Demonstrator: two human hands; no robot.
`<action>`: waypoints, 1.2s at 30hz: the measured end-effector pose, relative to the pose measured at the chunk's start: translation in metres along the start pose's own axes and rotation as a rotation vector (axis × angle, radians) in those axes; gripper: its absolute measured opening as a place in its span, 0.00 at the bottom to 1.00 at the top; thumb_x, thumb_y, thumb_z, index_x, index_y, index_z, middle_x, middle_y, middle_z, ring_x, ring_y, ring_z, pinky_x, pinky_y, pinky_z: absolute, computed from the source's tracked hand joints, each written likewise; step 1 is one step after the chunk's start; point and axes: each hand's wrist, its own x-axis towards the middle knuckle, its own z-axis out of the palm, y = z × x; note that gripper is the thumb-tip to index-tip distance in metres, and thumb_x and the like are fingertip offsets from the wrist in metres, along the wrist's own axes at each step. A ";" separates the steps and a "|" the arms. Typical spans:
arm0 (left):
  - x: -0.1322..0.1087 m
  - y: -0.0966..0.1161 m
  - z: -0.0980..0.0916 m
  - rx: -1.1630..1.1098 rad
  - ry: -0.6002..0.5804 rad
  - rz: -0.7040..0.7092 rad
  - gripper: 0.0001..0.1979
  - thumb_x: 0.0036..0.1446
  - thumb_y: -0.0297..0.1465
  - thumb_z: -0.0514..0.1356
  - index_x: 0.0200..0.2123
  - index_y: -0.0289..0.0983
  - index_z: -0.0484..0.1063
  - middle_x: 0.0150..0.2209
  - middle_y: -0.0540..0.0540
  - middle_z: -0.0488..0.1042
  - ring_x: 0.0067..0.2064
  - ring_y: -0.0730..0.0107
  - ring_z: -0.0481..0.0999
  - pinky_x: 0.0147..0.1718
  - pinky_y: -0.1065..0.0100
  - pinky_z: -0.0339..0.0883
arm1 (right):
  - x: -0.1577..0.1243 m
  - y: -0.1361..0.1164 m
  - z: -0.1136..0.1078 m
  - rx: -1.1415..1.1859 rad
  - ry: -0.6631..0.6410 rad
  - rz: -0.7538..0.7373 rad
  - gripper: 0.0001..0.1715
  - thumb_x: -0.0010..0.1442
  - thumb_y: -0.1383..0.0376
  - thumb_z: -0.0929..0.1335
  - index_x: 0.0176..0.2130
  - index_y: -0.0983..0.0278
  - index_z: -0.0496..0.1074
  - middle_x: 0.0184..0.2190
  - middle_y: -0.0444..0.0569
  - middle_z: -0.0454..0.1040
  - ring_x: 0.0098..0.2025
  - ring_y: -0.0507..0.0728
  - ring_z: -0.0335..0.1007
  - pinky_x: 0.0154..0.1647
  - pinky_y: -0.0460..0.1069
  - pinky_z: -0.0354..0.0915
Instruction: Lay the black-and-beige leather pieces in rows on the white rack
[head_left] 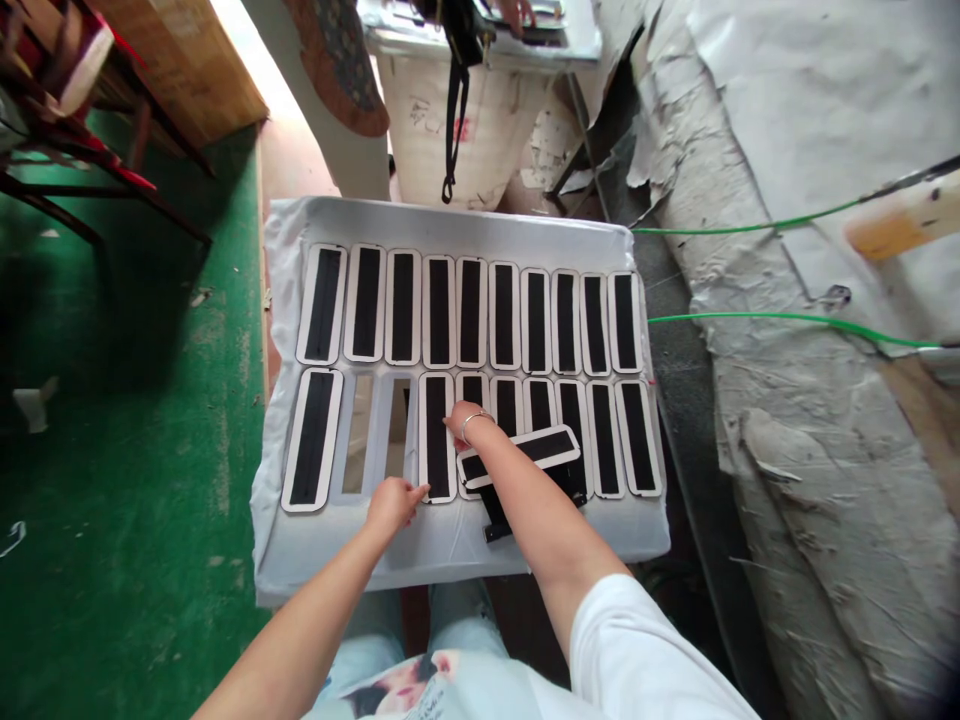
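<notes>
A white-covered board [480,545] carries two rows of long slots with white rounded rims, most of them filled by black strips. My left hand [394,503] pinches at the lower end of a black strip [437,440] in the near row. Bent over the right edge of that same strip, the fingers of my right hand [466,425] are closed and partly hidden. A loose white-rimmed black piece [559,447] lies slanted across the near row, under my right forearm. Loose black strips [496,528] stick out beneath it. Two slots [358,435] left of my left hand show no black strip.
Beyond the board stands another work surface [495,50], where a person's hand and a hanging black strap [454,130] show. Green cords [750,318] run to the right over a paper-covered surface [810,420]. A red chair [97,150] stands on the green floor [135,420].
</notes>
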 end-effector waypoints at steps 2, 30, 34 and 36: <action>-0.001 0.001 -0.002 0.061 0.052 0.023 0.22 0.53 0.46 0.53 0.18 0.36 0.69 0.22 0.41 0.73 0.28 0.59 0.74 0.28 0.66 0.61 | -0.002 0.000 0.001 0.005 0.011 -0.001 0.23 0.58 0.57 0.64 0.25 0.73 0.74 0.15 0.55 0.71 0.25 0.59 0.72 0.34 0.51 0.66; 0.067 0.083 -0.049 0.013 0.680 0.413 0.19 0.53 0.25 0.54 0.50 0.30 0.66 0.51 0.36 0.68 0.54 0.59 0.66 0.54 0.59 0.59 | 0.002 0.001 -0.042 -0.167 0.502 -0.337 0.18 0.61 0.63 0.61 0.51 0.61 0.64 0.50 0.51 0.66 0.48 0.55 0.66 0.45 0.48 0.60; 0.052 0.068 -0.036 0.290 0.562 0.414 0.31 0.51 0.37 0.58 0.57 0.30 0.59 0.60 0.35 0.58 0.61 0.52 0.55 0.57 0.53 0.52 | 0.018 -0.006 -0.048 -0.204 0.429 -0.350 0.14 0.59 0.64 0.63 0.46 0.63 0.68 0.46 0.54 0.69 0.46 0.58 0.67 0.43 0.50 0.61; 0.048 0.064 -0.032 0.446 0.461 0.408 0.44 0.45 0.43 0.62 0.61 0.30 0.51 0.64 0.35 0.46 0.64 0.49 0.46 0.59 0.48 0.44 | 0.023 -0.007 -0.044 -0.202 0.424 -0.348 0.14 0.59 0.66 0.63 0.45 0.64 0.69 0.46 0.56 0.69 0.46 0.58 0.67 0.43 0.51 0.61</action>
